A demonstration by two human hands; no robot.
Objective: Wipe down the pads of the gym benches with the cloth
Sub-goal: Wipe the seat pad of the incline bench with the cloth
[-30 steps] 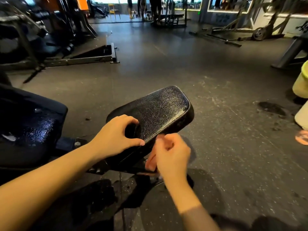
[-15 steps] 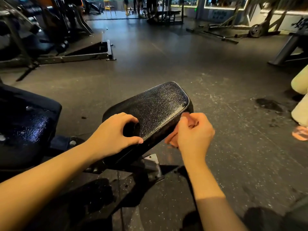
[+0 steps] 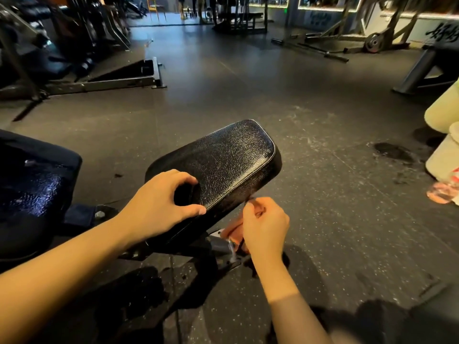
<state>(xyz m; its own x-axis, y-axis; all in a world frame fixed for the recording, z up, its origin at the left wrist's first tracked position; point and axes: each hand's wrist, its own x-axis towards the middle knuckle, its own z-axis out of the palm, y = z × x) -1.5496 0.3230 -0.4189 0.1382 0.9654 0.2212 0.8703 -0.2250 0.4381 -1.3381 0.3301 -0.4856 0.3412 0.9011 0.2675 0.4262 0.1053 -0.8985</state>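
A black, cracked leather seat pad of a gym bench tilts up in the middle of the view. My left hand grips its near left corner, thumb along the edge and fingers curled over the top. My right hand holds a reddish-orange cloth bunched in its fingers against the pad's near right side, low by the metal bracket. Most of the cloth is hidden behind the hand. A second, shinier black pad lies at the left.
The bench's metal frame runs under the seat. Dark rubber floor spreads ahead. Machines and a steel base stand at the far left, a barbell rack far right. A person's pale-clad legs stand at the right edge.
My right hand with the cloth slid forward along the pad's right side half a second ago, then back toward me and down. My left hand kept its grip on the pad.
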